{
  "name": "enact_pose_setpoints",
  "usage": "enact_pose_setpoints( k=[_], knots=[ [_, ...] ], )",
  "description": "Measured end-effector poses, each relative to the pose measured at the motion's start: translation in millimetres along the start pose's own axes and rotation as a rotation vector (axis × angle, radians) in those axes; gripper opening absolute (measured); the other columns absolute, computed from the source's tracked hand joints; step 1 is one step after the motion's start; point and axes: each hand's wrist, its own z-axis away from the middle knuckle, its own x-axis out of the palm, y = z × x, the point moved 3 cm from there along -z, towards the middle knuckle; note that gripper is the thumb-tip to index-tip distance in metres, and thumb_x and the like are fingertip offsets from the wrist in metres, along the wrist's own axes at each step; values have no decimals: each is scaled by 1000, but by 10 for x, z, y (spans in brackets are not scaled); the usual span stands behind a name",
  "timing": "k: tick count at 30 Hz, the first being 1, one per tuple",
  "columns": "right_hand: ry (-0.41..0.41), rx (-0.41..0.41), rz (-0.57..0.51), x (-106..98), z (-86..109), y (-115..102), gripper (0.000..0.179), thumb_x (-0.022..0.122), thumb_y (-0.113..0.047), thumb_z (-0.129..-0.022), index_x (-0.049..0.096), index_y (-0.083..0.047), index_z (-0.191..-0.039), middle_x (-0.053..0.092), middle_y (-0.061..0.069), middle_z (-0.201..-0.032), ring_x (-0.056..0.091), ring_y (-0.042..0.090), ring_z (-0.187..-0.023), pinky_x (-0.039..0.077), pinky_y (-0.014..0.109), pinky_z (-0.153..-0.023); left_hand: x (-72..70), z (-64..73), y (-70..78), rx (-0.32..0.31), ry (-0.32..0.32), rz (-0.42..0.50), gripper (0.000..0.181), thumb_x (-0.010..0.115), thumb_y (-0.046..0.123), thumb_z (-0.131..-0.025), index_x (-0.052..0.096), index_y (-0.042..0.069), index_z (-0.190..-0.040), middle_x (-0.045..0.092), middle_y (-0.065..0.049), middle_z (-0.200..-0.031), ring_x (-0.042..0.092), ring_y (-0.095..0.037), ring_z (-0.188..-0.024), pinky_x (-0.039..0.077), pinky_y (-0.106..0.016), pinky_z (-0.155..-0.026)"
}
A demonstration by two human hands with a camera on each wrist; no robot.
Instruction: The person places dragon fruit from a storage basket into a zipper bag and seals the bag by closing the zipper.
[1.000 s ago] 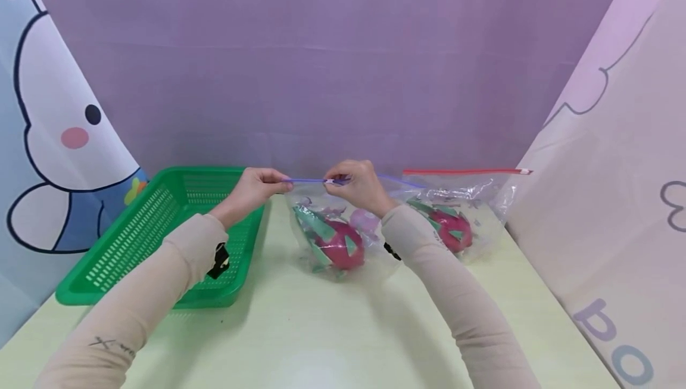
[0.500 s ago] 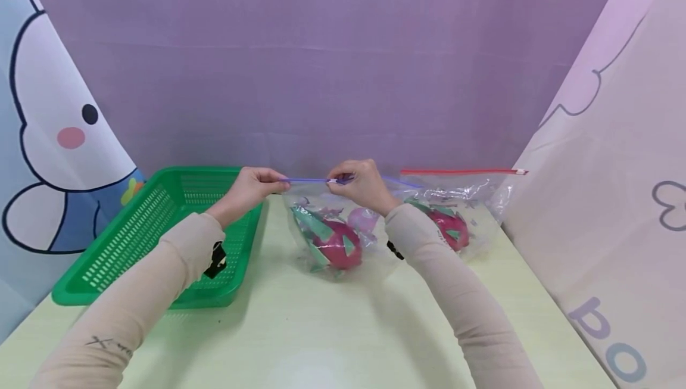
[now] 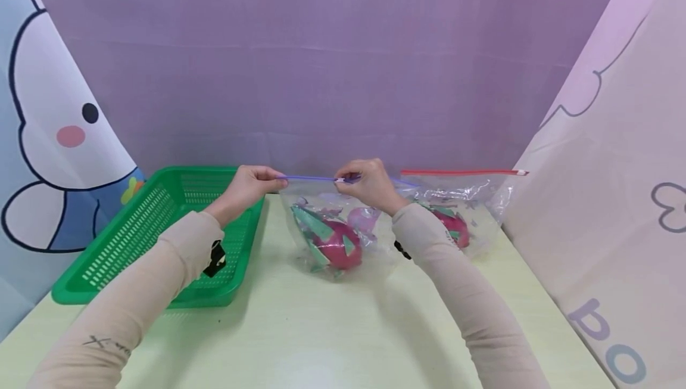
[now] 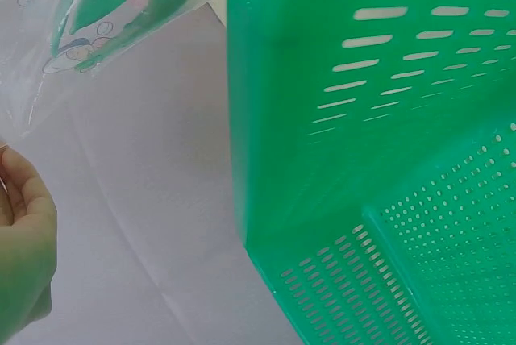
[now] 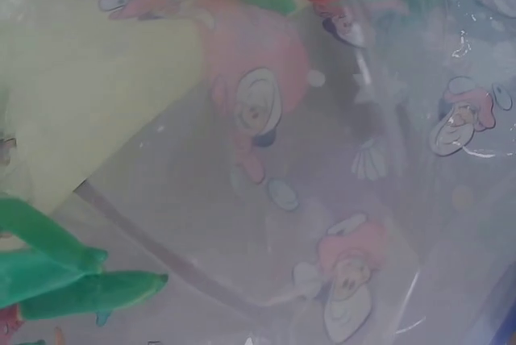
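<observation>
My left hand [image 3: 249, 187] pinches the left end of the blue zip strip on a clear slider bag [image 3: 316, 189]. On the same strip, the right hand [image 3: 371, 185] pinches the small white slider [image 3: 339, 180]. Inside the bag lies a red dragon fruit [image 3: 343, 249] with green leaf tips; the printed plastic hangs down toward the table around it. The left wrist view catches part of the left hand [image 4: 24, 240] at the edge, below the bag [image 4: 32, 63]. Only printed plastic [image 5: 347, 272] and parts of fruit show in the right wrist view, with no fingers.
Behind my right forearm stands a second clear bag [image 3: 495, 198] with a red zip strip [image 3: 461, 172] and another dragon fruit [image 3: 460, 231]. A green perforated basket [image 3: 233, 293] sits at the left, partly beneath my left arm. A purple cloth [image 3: 343, 79] hangs behind the table.
My right hand has slid a short way to the right along the blue strip, taking the slider with it. The left hand keeps its pinch at the strip's end, shifting slightly left.
</observation>
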Motion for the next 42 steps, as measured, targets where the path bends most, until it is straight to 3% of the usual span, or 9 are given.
enact_pose_setpoints(
  k=[7, 19, 33, 42],
  knots=[
    [16, -2, 19, -82, 41, 31, 7, 68, -3, -74, 73, -4, -80, 70, 8, -77, 64, 13, -67, 54, 23, -62, -9, 1, -14, -8, 10, -1, 37, 68, 36, -80, 67, 9, -105, 62, -6, -112, 51, -22, -112, 38, -47, -100],
    [-28, 106, 35, -204, 113, 86, 9, 68, -3, -76, 72, -2, -84, 70, 9, -82, 65, 14, -70, 54, 22, -64, -19, 14, 7, 7, 36, -25, 33, 68, 35, -80, 69, 11, -103, 65, -5, -108, 56, -20, -105, 44, -43, -94],
    [-5, 97, 44, -320, 174, 103, 8, 67, 0, -76, 72, 0, -83, 69, 10, -80, 63, 15, -68, 54, 24, -63, -30, 9, 33, 12, 38, -38, 34, 67, 36, -81, 68, 11, -104, 64, -6, -109, 55, -21, -107, 44, -44, -94],
    [-14, 210, 62, -362, 244, 136, 9, 69, -3, -77, 72, -3, -85, 69, 9, -80, 62, 15, -69, 54, 25, -63, -34, -3, 19, 11, 43, -49, 32, 66, 36, -82, 68, 13, -104, 65, -5, -109, 55, -20, -107, 45, -44, -92]
  ],
)
